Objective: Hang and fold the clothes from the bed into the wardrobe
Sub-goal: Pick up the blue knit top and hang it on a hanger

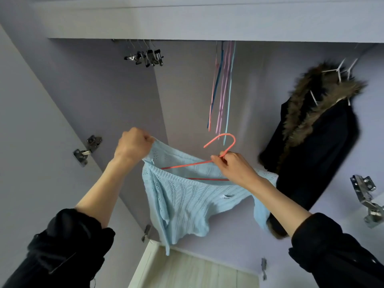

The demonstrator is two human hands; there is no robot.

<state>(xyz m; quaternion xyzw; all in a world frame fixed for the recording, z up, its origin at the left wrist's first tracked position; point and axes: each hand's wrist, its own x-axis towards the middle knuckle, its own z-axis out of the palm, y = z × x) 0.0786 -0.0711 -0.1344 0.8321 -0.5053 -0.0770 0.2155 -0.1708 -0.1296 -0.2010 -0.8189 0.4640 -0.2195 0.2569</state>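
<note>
Fingers of the left hand point(133, 144) clench the light-blue knit sweater's point(182, 196) edge; the right hand point(232, 169) pinches the coral hanger's point(207, 163) neck. Stretch the opening wide; slide each hanger arm into a shoulder before lifting it to hang.

Pale-blue knit top point(182, 196) draped over coral hanger point(207, 163), apparently half threaded, hem hanging.
</note>
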